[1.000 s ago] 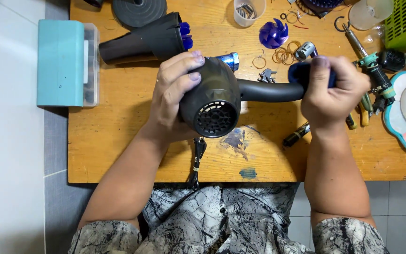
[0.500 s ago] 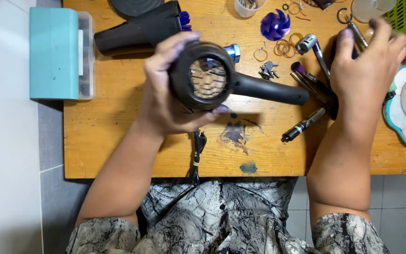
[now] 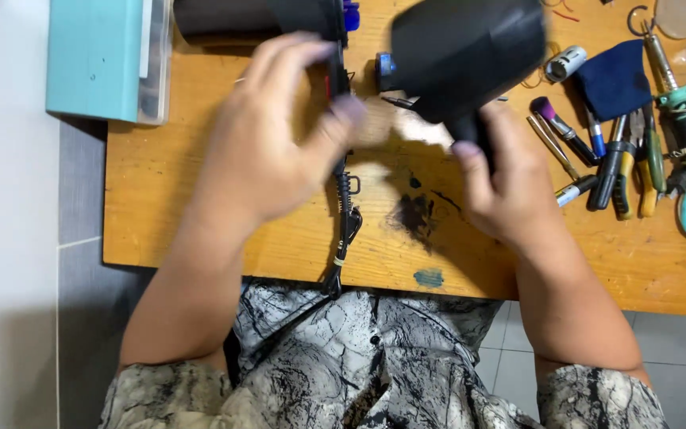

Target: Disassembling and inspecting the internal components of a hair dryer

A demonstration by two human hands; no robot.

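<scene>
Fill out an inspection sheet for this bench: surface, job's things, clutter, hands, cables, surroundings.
Surface: wooden table, with a dark stain and a small teal paint spot near the front edge.
Job's things: black hair dryer, lifted above the table, blurred.
Clutter: pliers and pens in a row at right; dark blue cloth; second black dryer body at the back; teal box on the left corner.
Hands: right hand grips the dryer's handle; left hand open, holding nothing, blurred.
Cables: black cord runs across the table and off the front edge.
Surroundings: grey tiled floor; patterned clothing on the lap.
</scene>
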